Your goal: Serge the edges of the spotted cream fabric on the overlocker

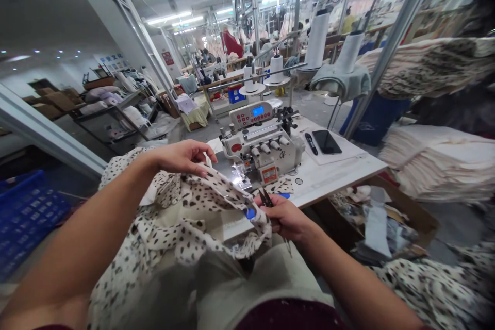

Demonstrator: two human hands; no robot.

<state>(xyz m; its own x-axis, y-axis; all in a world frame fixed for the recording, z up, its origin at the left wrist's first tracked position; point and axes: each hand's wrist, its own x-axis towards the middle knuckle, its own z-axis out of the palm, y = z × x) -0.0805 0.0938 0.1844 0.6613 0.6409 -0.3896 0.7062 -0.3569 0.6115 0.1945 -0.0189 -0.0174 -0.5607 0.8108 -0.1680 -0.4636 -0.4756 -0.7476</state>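
Observation:
White fabric with dark spots (197,193) spreads over my lap and up to the table's front edge. Closed on an upper edge of it, my left hand (184,157) is left of the sewing machine (263,147). My right hand (284,216), in front of the machine, grips small dark thread snips (265,197) whose blades point up. The fabric's right end lies against its fingers. A strip of the fabric stretches between the two hands, close to the needle area. Something blue (250,213) shows at the fabric beside my right hand.
On the white table (340,178) are a phone (327,142) and a black marker (311,144). Thread cones (317,40) stand behind. A box of scraps (417,224) and stacked pale fabric (441,162) are at the right, a blue crate (27,221) at the left.

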